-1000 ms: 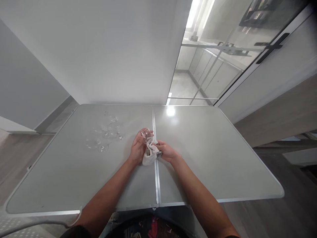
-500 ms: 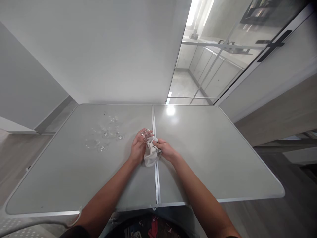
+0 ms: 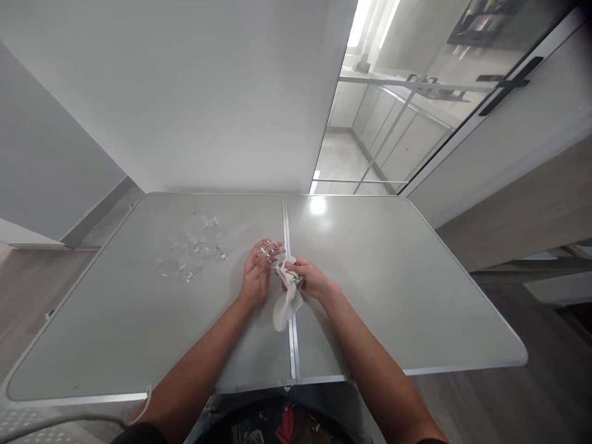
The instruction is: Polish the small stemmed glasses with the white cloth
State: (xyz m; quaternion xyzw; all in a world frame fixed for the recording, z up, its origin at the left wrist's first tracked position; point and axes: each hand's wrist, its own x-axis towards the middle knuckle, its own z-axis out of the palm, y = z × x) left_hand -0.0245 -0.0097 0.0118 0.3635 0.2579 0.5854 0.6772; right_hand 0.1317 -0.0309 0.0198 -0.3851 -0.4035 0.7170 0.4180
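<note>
My left hand [image 3: 255, 275] is closed around the bowl of a clear glass [image 3: 271, 251], likely stemmed, above the seam of the table. In my right hand [image 3: 311, 277] a crumpled white cloth [image 3: 289, 290] is gripped, its upper part pressed against the near end of the glass. The cloth's loose end hangs down toward me. It hides the lower part of the glass. Several clear stemmed glasses [image 3: 197, 249] are grouped on the left half of the table, faint against its surface.
The grey folding table [image 3: 393, 290] has a metal rim and a metal centre seam [image 3: 293, 351]. A white wall [image 3: 222, 98] rises behind it. To the right is a glass sliding door [image 3: 383, 117]. A cable [image 3: 87, 417] runs at the lower left.
The loose end of the cloth has swung down and hangs longer below my right hand. Both hands keep nearly the same place, with the glass still in the left.
</note>
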